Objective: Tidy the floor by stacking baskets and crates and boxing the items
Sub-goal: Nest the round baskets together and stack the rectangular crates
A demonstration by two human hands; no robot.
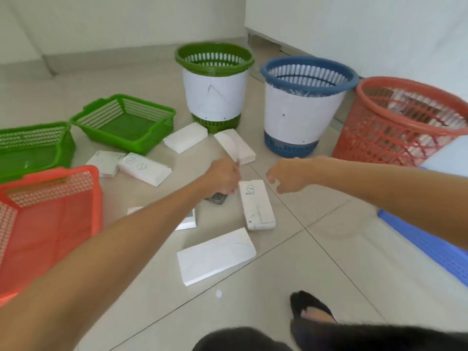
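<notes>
Under the left hand [224, 177], on the tiled floor [329, 262], lies a small dark flat item [215, 198]; the fingers curl down onto it, probably to lift it for boxing, though whether they already pinch it I cannot tell. Just right of that hand rests a white rectangular box with pen marks [256, 204]. Beyond it hovers the right hand [283, 176], loosely curled and holding nothing, likely poised for that box. More white boxes lie scattered around both hands, unsorted; ahead of the hands a green round slotted plastic basket [214, 84] stands unstacked.
</notes>
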